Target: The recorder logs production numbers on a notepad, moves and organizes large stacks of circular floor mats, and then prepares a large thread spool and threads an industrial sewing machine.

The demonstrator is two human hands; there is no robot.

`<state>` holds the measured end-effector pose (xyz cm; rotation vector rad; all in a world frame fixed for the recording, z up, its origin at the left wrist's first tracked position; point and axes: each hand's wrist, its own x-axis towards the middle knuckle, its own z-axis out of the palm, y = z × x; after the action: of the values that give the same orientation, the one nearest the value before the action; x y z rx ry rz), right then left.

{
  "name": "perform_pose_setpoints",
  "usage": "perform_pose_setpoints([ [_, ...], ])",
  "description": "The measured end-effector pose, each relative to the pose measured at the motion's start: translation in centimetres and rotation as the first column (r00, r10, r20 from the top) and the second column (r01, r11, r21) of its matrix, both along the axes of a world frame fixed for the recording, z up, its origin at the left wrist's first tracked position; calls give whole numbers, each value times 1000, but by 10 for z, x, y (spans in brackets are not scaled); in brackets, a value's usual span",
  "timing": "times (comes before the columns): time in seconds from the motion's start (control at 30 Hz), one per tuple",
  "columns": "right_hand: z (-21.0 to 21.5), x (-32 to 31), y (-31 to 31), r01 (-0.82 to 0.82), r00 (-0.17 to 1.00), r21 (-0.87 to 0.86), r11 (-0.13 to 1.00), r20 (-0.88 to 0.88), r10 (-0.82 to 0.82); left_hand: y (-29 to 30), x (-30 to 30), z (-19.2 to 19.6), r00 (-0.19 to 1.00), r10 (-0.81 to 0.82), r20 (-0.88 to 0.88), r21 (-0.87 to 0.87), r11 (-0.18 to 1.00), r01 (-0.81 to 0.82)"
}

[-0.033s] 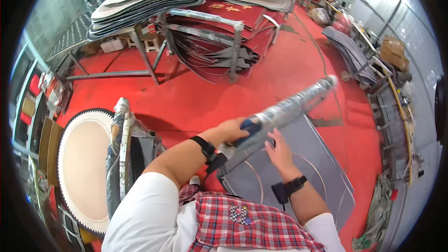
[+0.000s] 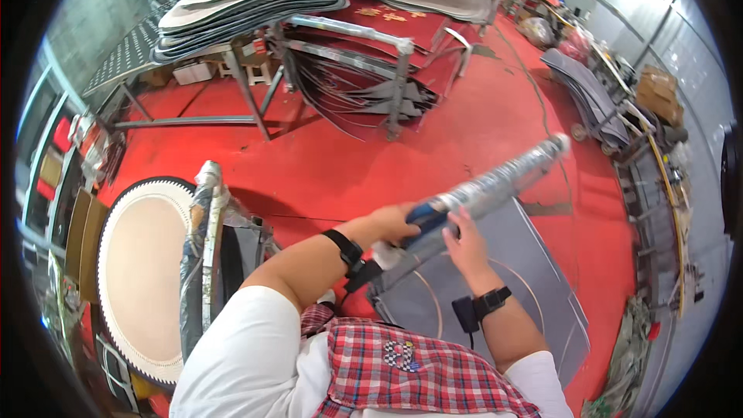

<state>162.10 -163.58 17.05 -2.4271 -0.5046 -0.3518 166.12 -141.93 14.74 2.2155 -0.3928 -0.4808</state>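
Observation:
In front of me a rail (image 2: 503, 178) wrapped in clear film slants up to the right. My left hand (image 2: 393, 224) is closed round a dark blue object (image 2: 424, 213) at the rail's near part; its kind cannot be made out. My right hand (image 2: 468, 250) is open, fingers stretched upward, with the fingertips against or just in front of the rail's near side. Grey sheet material (image 2: 495, 286) with curved pale lines lies under and beside the rail. A white piece (image 2: 385, 254) shows below my left hand, partly hidden by the wrist.
An oval beige mat (image 2: 143, 279) with a toothed edge stands at left beside another wrapped post (image 2: 203, 248). Stacked mats (image 2: 248, 0) lie on a perforated table at the back left. A rack (image 2: 348, 31) holds dark red sheets. Grey mats (image 2: 588, 97) lean at right.
The whole view has shifted slightly, with the surroundings lower and further right. My right hand has risen a little, its fingertips now overlapping the rail. My left hand stays at the dark blue object.

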Motion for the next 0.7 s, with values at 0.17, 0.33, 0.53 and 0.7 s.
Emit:
perform_pose_setpoints([
  [0.17,29,57,26,168,948,-448,878,-169,-268,82,-20,16,980,-195,-37,83,977,198],
  [0.33,4,54,-63,257,935,-494,830,-90,-343,211,-13,47,998,-9,-54,85,996,14],
  [0.53,18,27,-100,214,895,-504,837,-241,-374,329,24,70,838,473,-272,-15,869,-495],
  [0.7,5,66,-131,-46,559,-744,666,-572,-600,397,65,14,618,628,-474,-345,513,-786],
])
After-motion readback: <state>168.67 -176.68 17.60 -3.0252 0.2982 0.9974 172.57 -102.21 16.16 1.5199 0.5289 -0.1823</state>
